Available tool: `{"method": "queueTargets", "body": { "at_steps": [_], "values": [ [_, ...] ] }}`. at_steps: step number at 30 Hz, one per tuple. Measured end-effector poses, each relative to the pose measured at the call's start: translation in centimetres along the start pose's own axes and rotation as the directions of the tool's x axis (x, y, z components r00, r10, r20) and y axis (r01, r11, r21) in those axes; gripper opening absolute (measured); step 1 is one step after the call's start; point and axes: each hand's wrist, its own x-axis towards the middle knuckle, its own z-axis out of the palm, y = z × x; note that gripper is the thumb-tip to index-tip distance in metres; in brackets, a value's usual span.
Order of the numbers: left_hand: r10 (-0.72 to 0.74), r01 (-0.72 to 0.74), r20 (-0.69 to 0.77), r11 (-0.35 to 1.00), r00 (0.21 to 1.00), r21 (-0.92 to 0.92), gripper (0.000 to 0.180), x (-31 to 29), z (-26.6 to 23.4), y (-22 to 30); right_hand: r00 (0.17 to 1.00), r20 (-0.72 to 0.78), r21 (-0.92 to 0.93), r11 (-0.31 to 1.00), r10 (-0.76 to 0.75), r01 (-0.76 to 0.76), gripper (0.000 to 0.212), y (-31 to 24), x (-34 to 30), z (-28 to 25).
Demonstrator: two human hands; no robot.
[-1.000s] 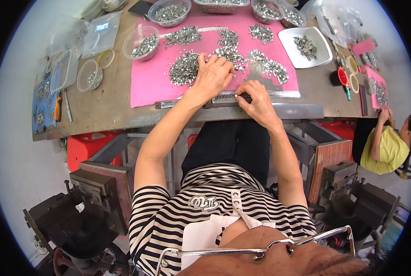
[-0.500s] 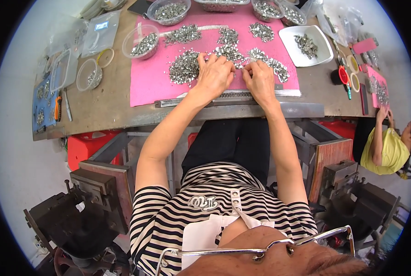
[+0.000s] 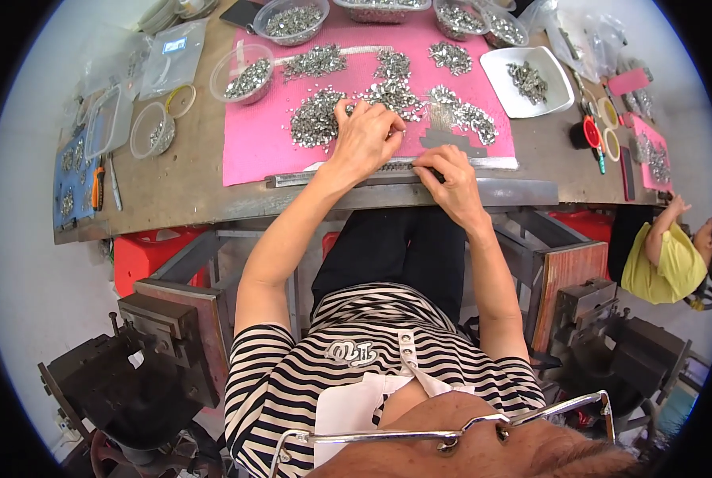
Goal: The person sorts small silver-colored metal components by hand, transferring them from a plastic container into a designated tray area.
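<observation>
My left hand (image 3: 365, 137) bends over the pink mat (image 3: 252, 147), fingers curled down between a pile of small shiny metal pieces (image 3: 314, 118) and a second pile (image 3: 392, 95). Its fingertips are partly hidden, and whatever they hold does not show. At the mat's front edge lies a long grey metal rail (image 3: 292, 180) with a row of dark notches. My right hand (image 3: 451, 185) is closed in a pinch on the rail's notched part; anything between thumb and finger is too small to make out. Beyond it lies another metal-piece pile (image 3: 475, 121), next to some flat grey strips (image 3: 451, 143).
Clear tubs (image 3: 291, 40) of metal pieces line the back. A white square dish (image 3: 555, 99) stands right of the mat, near a red-rimmed cup (image 3: 585, 133). Orange-handled pliers (image 3: 99, 187) lie far left. A person in yellow (image 3: 668, 267) sits far right.
My right hand has moved from the pile back toward me, down to the rail, uncovering the grey strips. My left hand has barely shifted. The other person's hand has moved off the far-right mat.
</observation>
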Motion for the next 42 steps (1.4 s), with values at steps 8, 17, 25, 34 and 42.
{"method": "queueTargets", "body": {
  "at_steps": [8,17,25,34,42],
  "values": [
    [-0.007,0.007,-0.007,0.995,1.0,-0.098,0.009,-3.3,-0.4,3.3,0.99,-0.143,-0.144,0.989,0.001,-0.022,0.013,3.7,4.4,1.7],
    [-0.021,0.021,0.001,0.997,1.0,-0.075,0.011,-3.9,0.0,3.6,0.993,-0.122,-0.262,0.964,0.002,-0.034,0.008,4.5,5.1,2.5],
    [0.117,-0.128,0.151,0.99,0.982,0.065,0.035,-2.4,0.0,1.2,0.997,0.012,-0.013,0.997,0.08,-0.08,0.011,1.7,2.1,-0.1],
    [0.076,-0.14,0.193,0.928,0.978,0.345,0.036,-3.1,-2.3,0.3,0.997,0.073,0.004,1.0,-0.015,0.014,0.007,0.5,0.3,-0.3],
    [0.111,-0.154,0.21,0.968,0.971,0.2,0.046,-1.3,-0.6,1.3,0.997,-0.045,-0.095,0.993,-0.069,0.065,0.022,2.2,3.0,0.4]
  ]
}}
